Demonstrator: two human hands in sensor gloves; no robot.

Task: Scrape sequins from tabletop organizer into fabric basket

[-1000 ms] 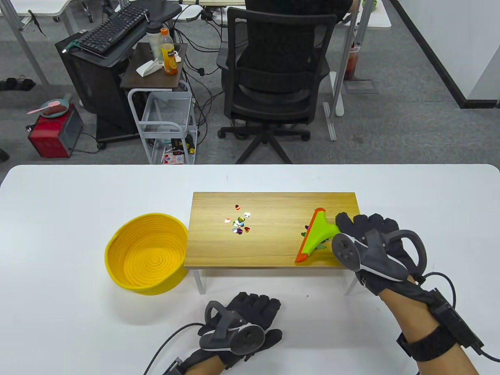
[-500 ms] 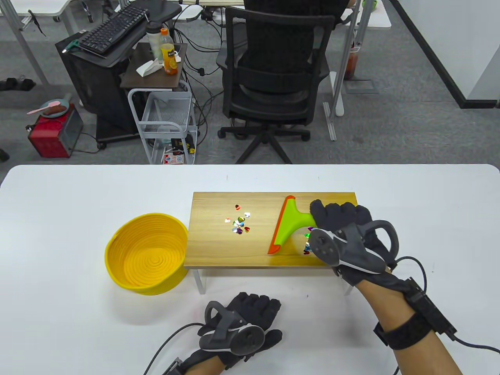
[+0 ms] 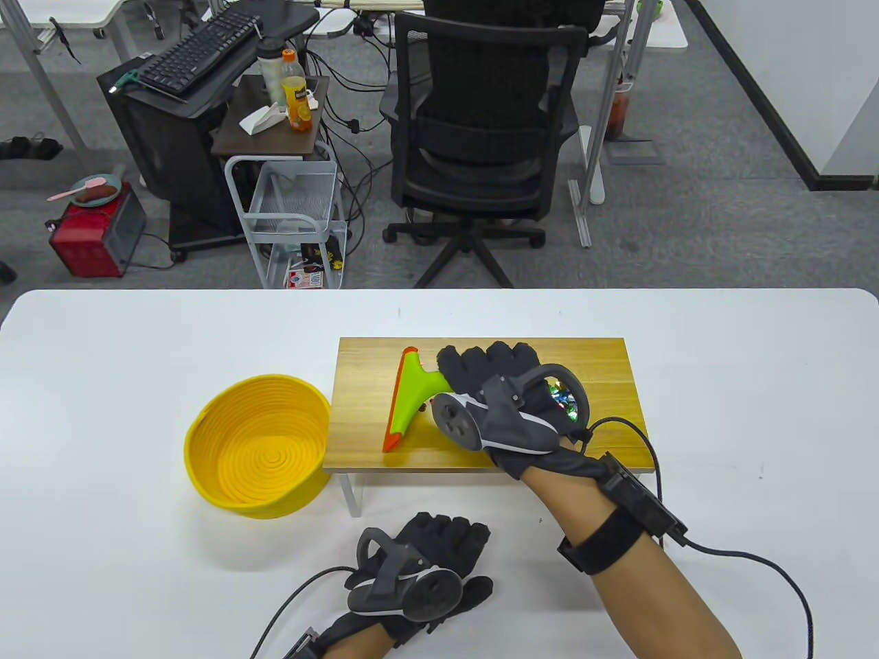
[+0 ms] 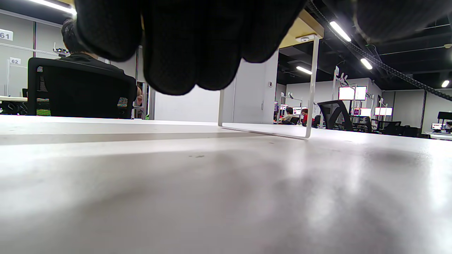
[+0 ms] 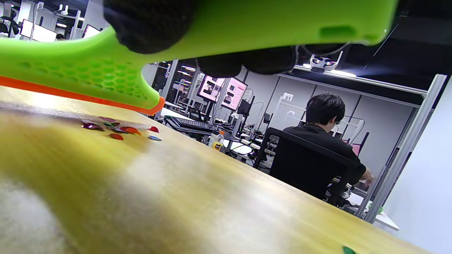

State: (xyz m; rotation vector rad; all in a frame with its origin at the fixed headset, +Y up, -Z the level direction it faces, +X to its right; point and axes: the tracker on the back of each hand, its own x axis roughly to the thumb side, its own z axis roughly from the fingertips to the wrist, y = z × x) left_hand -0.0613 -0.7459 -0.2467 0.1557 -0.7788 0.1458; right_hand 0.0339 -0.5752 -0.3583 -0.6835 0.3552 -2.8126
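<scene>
**Sweep under way, basket still bare**

The sequins (image 5: 116, 128) lie loose on the wooden organizer (image 3: 597, 357), which stands at centre frame in the table view. There, a few more glint through the tracker loop at right of the hand (image 3: 560, 398); the main cluster is hidden under the glove and blade. The right hand (image 3: 491, 384) grips the handle of the green scraper (image 3: 406, 398), its orange edge down on the wood, left of centre. The yellow fabric basket (image 3: 206, 439) sits just beside the organizer's left end and looks to hold nothing, so by my reading nothing is delivered yet: the pile must still cross the last stretch of board and drop over the edge. The left hand (image 3: 429, 556) rests flat on the white bench (image 3: 103, 357), low in frame, holding nothing. In the left wrist view, fingertips block most of the scene.
</scene>
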